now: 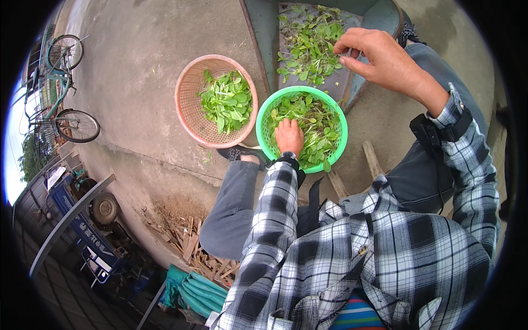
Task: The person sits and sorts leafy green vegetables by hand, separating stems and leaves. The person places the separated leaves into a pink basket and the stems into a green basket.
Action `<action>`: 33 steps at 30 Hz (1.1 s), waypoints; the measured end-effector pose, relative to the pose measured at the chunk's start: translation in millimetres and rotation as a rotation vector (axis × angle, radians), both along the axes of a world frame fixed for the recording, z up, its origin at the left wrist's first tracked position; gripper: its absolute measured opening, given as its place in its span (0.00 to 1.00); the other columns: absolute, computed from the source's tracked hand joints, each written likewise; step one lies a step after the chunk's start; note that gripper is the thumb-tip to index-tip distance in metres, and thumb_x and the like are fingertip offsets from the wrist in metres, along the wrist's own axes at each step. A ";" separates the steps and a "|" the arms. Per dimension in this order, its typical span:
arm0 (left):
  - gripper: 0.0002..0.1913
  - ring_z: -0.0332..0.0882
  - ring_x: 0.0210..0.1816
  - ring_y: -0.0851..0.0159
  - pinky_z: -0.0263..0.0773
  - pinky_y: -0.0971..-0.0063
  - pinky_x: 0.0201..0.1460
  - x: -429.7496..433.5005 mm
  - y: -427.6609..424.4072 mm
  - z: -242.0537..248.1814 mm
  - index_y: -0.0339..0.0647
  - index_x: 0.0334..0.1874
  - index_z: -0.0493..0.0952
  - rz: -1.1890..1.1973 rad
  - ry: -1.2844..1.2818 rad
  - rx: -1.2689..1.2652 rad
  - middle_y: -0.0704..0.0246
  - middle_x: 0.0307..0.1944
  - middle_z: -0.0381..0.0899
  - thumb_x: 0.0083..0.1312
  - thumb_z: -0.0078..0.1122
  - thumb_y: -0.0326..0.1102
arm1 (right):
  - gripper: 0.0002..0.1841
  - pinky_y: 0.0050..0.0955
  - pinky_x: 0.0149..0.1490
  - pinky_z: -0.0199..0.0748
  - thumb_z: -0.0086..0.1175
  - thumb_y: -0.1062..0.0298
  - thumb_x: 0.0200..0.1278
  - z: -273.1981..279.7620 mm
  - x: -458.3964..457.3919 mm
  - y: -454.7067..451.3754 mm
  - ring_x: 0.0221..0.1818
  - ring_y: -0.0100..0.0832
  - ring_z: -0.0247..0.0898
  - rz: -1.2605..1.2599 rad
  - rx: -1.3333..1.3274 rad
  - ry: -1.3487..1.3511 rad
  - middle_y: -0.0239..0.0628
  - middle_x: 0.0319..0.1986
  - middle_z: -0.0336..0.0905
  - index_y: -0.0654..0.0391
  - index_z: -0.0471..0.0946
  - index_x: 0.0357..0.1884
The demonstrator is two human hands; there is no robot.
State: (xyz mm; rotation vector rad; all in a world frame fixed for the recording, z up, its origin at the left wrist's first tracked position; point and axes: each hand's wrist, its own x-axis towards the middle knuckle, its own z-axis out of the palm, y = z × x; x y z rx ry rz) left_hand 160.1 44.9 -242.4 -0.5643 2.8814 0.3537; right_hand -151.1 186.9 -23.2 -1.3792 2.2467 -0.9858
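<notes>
My left hand (289, 137) reaches into a green plastic basket (343, 142), its fingertips among leafy seedlings (315, 123) with roots and stems; whether it grips any cannot be told. Raised at the upper right, my right hand (344, 57) has its thumb and fingers curved with a gap between them, beside a metal dustpan-shaped scoop (264, 37). More leafy greens (311, 45) lie spread in that metal scoop. To the left of the green basket stands an orange plastic basket (187, 107), which holds a pile of leafy greens (227, 101).
Wooden stool legs (372, 159) show between my knees. Wood scraps (194, 243) and a teal hose or rolled sheet (202, 293) lie at the lower left. A bicycle (62, 88) and a blue cargo tricycle (88, 229) stand farther off. My shoe (243, 156) is near both baskets.
</notes>
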 end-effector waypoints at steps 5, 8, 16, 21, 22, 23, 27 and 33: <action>0.14 0.70 0.49 0.51 0.66 0.57 0.48 0.3 -7.7 9.9 0.42 0.37 0.77 -0.036 -0.028 0.087 0.62 0.44 0.72 0.48 0.65 0.36 | 0.07 0.40 0.41 0.74 0.59 0.68 0.59 -0.2 -0.5 0.5 0.35 0.45 0.77 0.006 0.013 0.003 0.42 0.33 0.79 0.59 0.79 0.37; 0.16 0.68 0.52 0.50 0.67 0.56 0.53 1.8 -23.0 25.6 0.40 0.39 0.79 -0.127 0.068 0.233 0.61 0.47 0.73 0.48 0.64 0.37 | 0.07 0.40 0.42 0.74 0.58 0.68 0.59 -0.4 -0.9 0.8 0.36 0.45 0.78 0.009 0.006 -0.014 0.43 0.34 0.80 0.59 0.79 0.38; 0.23 0.67 0.56 0.48 0.64 0.58 0.62 -1.6 -51.4 39.7 0.37 0.50 0.77 -0.228 -0.083 0.425 0.55 0.49 0.76 0.52 0.62 0.40 | 0.08 0.34 0.40 0.76 0.58 0.71 0.62 -1.8 -3.4 1.8 0.33 0.39 0.78 0.065 0.000 -0.011 0.43 0.32 0.78 0.64 0.78 0.40; 0.24 0.67 0.58 0.51 0.61 0.64 0.65 -5.4 -54.2 32.3 0.34 0.53 0.76 0.208 0.060 0.694 0.54 0.53 0.73 0.55 0.62 0.38 | 0.08 0.37 0.40 0.76 0.58 0.70 0.60 -7.2 -2.8 1.4 0.34 0.41 0.79 0.054 -0.002 -0.008 0.43 0.32 0.79 0.62 0.79 0.40; 0.24 0.66 0.58 0.52 0.60 0.65 0.66 -6.9 -57.6 34.8 0.35 0.54 0.75 0.241 0.063 0.767 0.55 0.53 0.73 0.55 0.61 0.38 | 0.08 0.38 0.40 0.76 0.58 0.69 0.58 -8.7 -2.1 0.8 0.34 0.43 0.79 0.036 -0.011 -0.020 0.43 0.31 0.81 0.60 0.79 0.39; 0.24 0.66 0.59 0.52 0.60 0.66 0.66 -10.1 -62.6 39.3 0.35 0.56 0.75 0.295 0.039 0.832 0.56 0.54 0.72 0.56 0.61 0.37 | 0.09 0.40 0.40 0.75 0.58 0.68 0.56 -9.8 -1.9 -0.1 0.34 0.45 0.79 0.019 -0.022 -0.031 0.43 0.31 0.82 0.59 0.80 0.38; 0.28 0.61 0.66 0.60 0.55 0.73 0.70 -28.4 -71.2 76.1 0.33 0.65 0.69 0.493 0.241 1.210 0.63 0.62 0.69 0.59 0.53 0.30 | 0.09 0.40 0.40 0.75 0.58 0.68 0.55 -14.0 -2.0 -1.9 0.33 0.45 0.79 0.041 0.003 -0.056 0.44 0.31 0.82 0.59 0.80 0.38; 0.25 0.68 0.65 0.62 0.56 0.69 0.72 -72.8 -77.4 156.1 0.32 0.65 0.67 0.532 0.251 1.696 0.60 0.60 0.74 0.64 0.46 0.31 | 0.12 0.34 0.42 0.77 0.60 0.66 0.58 -16.0 4.2 -9.3 0.35 0.35 0.80 0.110 -0.020 -0.350 0.41 0.33 0.83 0.60 0.81 0.41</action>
